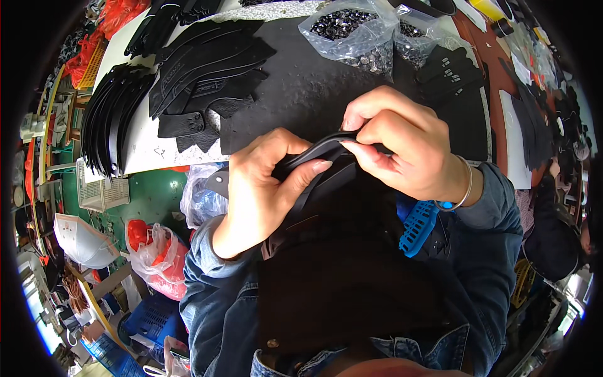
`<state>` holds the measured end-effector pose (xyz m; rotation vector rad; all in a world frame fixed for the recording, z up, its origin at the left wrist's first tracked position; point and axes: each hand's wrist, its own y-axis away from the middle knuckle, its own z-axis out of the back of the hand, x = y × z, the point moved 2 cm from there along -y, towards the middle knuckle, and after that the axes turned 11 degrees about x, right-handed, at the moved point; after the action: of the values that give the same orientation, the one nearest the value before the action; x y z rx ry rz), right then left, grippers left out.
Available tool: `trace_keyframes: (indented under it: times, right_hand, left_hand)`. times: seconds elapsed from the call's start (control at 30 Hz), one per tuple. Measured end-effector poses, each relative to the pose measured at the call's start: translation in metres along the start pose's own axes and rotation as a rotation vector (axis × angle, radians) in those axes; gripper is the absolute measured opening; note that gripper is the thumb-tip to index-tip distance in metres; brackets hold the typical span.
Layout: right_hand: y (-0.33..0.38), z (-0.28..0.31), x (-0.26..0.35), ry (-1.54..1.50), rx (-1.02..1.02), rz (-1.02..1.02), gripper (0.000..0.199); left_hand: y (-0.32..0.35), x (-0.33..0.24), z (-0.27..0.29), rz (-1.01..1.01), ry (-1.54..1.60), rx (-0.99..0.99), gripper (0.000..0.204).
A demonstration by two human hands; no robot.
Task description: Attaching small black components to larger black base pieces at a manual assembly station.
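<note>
Between both hands, just in front of the table's near edge, a black leather strap (326,146) is bent into a curve. My left hand (264,185) is closed on its left part, with the thumb pressed on the near face. The fingertips of my right hand (405,135) pinch the strap's right part at its upper edge. Whether a small part sits between those fingertips is hidden. Left of my left hand sticks out a black end with a silver stud (218,181), perhaps of the same strap. Under the hands lies a black mat (295,81) on the table.
Fanned black leather pieces (213,63) and a bundle of black straps (113,119) lie on the left. Clear bags of small metal parts (345,31) stand at the back. Black pieces with silver bits (449,69) are at right. A blue plastic basket (418,229) is below my right forearm.
</note>
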<state>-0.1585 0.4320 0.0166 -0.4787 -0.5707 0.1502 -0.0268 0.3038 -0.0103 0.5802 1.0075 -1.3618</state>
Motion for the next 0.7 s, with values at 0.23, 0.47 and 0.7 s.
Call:
trace_keyframes:
  times: [0.23, 0.47, 0.7]
  right_hand:
    - [-0.019, -0.006, -0.019, -0.271, 0.206, -0.131, 0.017]
    - [-0.054, 0.008, -0.130, 0.915, 0.253, -0.242, 0.015]
    - [-0.059, 0.004, -0.151, 0.929, 0.282, -0.278, 0.016]
  left_hand:
    - [-0.002, 0.018, -0.011, -0.005, 0.150, -0.117, 0.023]
    - [0.002, 0.020, -0.010, 0.076, 0.082, -0.041, 0.018]
    - [0.005, 0.027, -0.008, 0.143, 0.108, -0.018, 0.018]
